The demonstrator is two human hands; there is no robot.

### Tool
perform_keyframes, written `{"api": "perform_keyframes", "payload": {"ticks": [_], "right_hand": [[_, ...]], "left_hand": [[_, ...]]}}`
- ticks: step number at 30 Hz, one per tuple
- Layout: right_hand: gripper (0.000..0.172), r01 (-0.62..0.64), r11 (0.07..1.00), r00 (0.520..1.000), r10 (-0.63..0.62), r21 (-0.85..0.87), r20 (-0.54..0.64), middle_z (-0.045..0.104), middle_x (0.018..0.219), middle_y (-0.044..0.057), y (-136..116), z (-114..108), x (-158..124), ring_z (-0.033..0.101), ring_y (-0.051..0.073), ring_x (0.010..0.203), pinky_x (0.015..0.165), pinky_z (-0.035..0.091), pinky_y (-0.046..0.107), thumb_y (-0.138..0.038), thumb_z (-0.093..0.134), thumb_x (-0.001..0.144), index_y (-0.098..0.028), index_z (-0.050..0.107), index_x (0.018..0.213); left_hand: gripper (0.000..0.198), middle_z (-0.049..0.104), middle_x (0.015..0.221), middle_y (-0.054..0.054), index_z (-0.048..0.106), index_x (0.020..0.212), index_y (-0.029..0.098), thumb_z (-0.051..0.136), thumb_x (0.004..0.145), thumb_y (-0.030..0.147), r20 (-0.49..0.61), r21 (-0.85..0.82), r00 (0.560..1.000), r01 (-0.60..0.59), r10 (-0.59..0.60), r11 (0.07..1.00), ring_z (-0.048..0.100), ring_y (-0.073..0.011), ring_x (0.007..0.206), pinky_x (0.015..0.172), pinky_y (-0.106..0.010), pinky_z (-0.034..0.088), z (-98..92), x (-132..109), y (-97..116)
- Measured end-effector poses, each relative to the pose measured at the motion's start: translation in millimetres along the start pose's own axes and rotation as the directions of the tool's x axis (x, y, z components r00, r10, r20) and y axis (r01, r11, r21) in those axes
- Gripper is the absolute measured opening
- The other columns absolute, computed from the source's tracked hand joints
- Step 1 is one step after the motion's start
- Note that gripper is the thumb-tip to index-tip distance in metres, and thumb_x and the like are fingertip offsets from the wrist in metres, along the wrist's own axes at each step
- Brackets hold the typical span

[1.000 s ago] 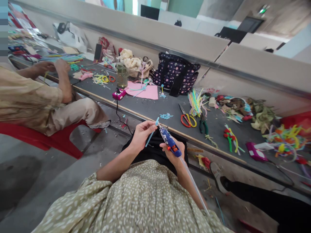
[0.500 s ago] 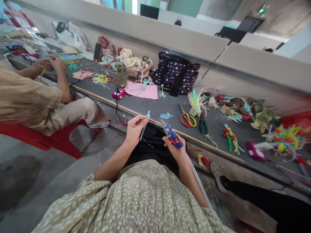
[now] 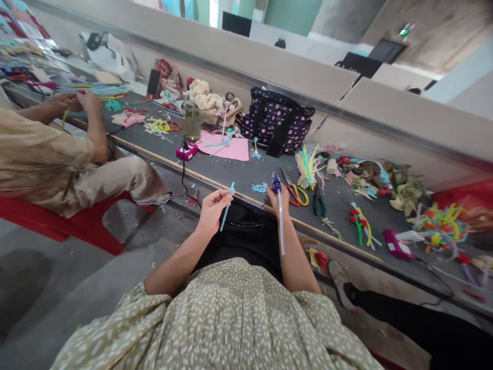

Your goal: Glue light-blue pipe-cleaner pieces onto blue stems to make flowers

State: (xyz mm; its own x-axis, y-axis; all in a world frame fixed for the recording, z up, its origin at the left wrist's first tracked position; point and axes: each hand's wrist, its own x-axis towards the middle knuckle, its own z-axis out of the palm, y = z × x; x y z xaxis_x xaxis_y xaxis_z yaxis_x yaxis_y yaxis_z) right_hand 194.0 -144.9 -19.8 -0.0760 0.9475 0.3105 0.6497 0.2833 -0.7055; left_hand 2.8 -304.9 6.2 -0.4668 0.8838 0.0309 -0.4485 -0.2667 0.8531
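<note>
My left hand (image 3: 213, 209) pinches a thin light-blue stick (image 3: 227, 207) and holds it upright above my lap. My right hand (image 3: 278, 199) is closed round a blue glue gun (image 3: 276, 182), whose nose points away over the near edge of the grey table (image 3: 246, 174). A clear glue stick (image 3: 281, 226) juts back from the gun along my forearm. Small blue scraps (image 3: 260, 187) lie on the table just left of the gun. Red and yellow scissors (image 3: 295, 190) lie just right of it.
A dotted dark bag (image 3: 278, 121), a pink sheet (image 3: 231, 146), green pliers (image 3: 319, 200), coloured sticks (image 3: 308, 162) and craft clutter (image 3: 385, 180) cover the table. Another person (image 3: 42, 154) sits at the left on a red chair (image 3: 57, 226), hands at the table.
My right hand has carried the glue gun forward and up to the table edge, away from the stick. My left hand has shifted slightly left, still pinching the blue stick.
</note>
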Motion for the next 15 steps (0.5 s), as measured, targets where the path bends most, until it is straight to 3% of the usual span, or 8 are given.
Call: {"api": "perform_keyframes", "payload": {"ticks": [9,15], "right_hand": [[0.017,-0.057,0.95,0.987,0.099,-0.307,0.123,0.069,0.091,0.01,-11.8,15.1,9.6,0.065,0.025,0.086,0.075,0.045,0.032,-0.028,0.056,0.083,-0.02,0.058,0.097],[0.02,-0.006,0.904,0.982,0.085,-0.428,0.166,0.068,0.09,0.011,-13.7,22.2,10.7,0.065,0.025,0.086,0.074,0.043,0.032,-0.027,0.049,0.089,-0.018,0.054,0.106]], "left_hand": [[0.027,0.071,0.076,-0.002,0.076,0.08,0.017,0.088,0.061,0.032,-0.038,-0.034,0.999,0.026,-0.028,0.999,0.058,-0.0085,0.063,0.063,-0.022,0.047,-1.1,2.3,1.4],[0.026,0.07,0.073,-0.002,0.076,0.079,0.017,0.087,0.061,0.032,-0.04,-0.024,0.999,0.026,-0.027,0.999,0.057,-0.0083,0.061,0.062,-0.022,0.046,-0.5,1.6,2.5]]}}
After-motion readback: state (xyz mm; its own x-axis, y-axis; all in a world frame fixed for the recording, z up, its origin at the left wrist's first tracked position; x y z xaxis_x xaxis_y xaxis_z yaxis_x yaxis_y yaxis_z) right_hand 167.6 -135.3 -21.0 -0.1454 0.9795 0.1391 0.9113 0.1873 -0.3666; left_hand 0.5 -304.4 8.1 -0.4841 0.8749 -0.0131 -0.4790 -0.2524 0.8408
